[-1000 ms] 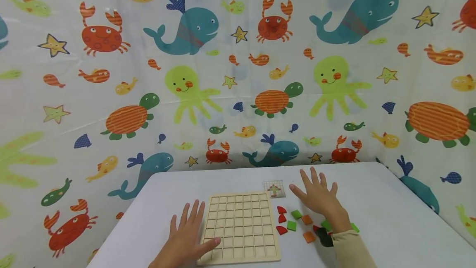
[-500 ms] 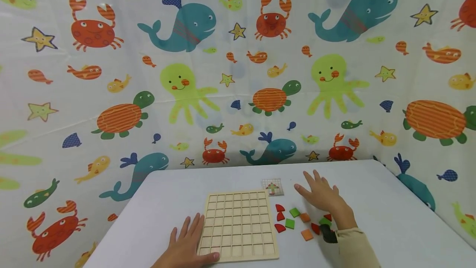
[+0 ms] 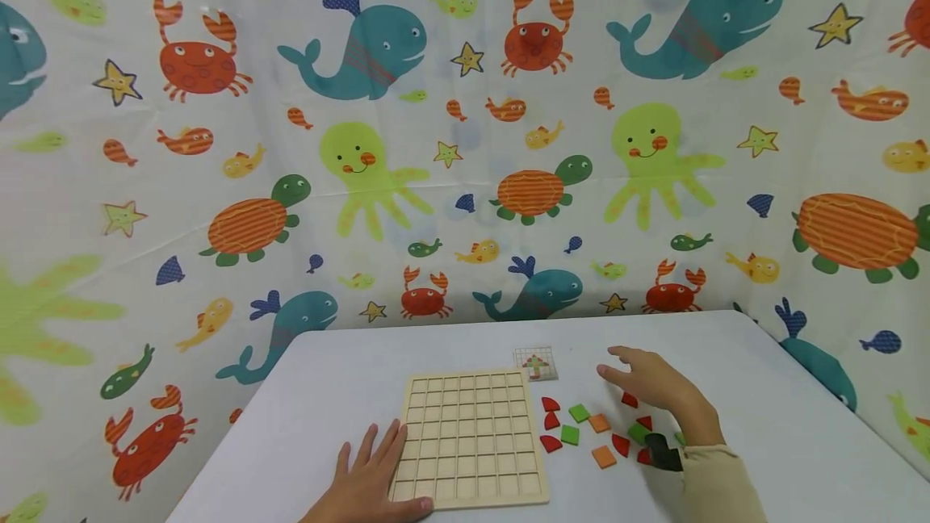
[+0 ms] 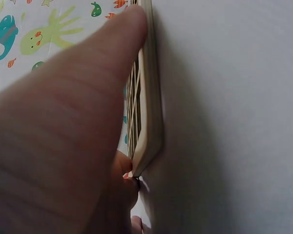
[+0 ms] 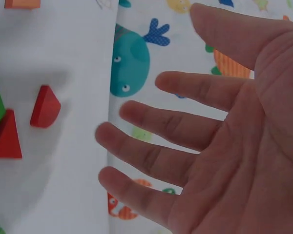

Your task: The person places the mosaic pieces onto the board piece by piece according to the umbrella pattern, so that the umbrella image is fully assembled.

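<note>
A pale wooden board (image 3: 468, 444) with a grid of square recesses lies on the table in the head view. My left hand (image 3: 369, 476) rests at its near left corner, fingers spread along the left side and thumb on the near edge. The left wrist view shows that thumb (image 4: 95, 63) lying over the rim. Right of the board, my right hand (image 3: 657, 386) hovers above the table, holding nothing; its fingers are spread in the right wrist view. Under and beside it lie red rounded pieces (image 3: 550, 444), green squares (image 3: 570, 435) and orange squares (image 3: 604, 457).
Behind the board's far right corner lies a small card (image 3: 536, 364) with a gridded picture. The white table (image 3: 341, 370) ends at a curtain (image 3: 465, 144) printed with sea animals. A dark device (image 3: 663, 452) sits at the right wrist.
My left hand has come down onto the board's corner. My right hand has moved rightward, its fingers lowering, uncovering more red and green pieces.
</note>
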`<state>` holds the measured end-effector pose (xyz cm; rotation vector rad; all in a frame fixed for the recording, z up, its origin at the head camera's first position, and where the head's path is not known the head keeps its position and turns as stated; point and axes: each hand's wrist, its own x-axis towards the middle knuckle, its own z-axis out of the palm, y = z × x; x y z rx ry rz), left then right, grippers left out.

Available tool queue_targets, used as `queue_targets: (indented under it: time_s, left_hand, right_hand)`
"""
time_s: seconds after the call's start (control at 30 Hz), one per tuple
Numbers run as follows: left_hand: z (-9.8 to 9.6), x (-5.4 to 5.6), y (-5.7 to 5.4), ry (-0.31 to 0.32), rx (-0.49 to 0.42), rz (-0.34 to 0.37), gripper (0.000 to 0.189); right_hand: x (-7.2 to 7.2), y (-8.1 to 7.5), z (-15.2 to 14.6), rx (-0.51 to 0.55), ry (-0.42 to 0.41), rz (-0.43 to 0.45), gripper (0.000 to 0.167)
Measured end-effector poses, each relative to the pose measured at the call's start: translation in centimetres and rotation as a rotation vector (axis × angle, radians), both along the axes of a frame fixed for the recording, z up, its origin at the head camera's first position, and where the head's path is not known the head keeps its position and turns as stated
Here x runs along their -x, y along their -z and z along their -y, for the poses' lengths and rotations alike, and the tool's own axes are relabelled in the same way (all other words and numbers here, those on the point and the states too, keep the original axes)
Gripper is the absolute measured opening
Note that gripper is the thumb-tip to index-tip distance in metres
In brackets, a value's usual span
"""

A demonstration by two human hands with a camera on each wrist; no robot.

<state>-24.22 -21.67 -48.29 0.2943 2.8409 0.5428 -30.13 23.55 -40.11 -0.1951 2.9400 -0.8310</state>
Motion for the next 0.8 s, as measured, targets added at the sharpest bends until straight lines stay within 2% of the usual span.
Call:
queue_targets:
  time_s: [0.4, 0.67, 0.8]
  left_hand:
    - [-0.1, -0.2, 0.5, 0.004, 0.017, -0.004, 0.122]
    - [0.2, -0.2, 0.1, 0.009, 0.026, 0.007, 0.124]
    - [0.3, -0.3, 0.4, 0.023, 0.004, 0.004, 0.124]
  right_hand:
    - [-1.3, 0.6, -2.4, 0.048, -0.088, 0.024, 0.026]
    - [-1.8, 2.1, -3.7, 0.061, -0.075, 0.121, 0.016]
    - [-1.7, 2.9, -3.7, 0.063, -0.062, 0.151, 0.014]
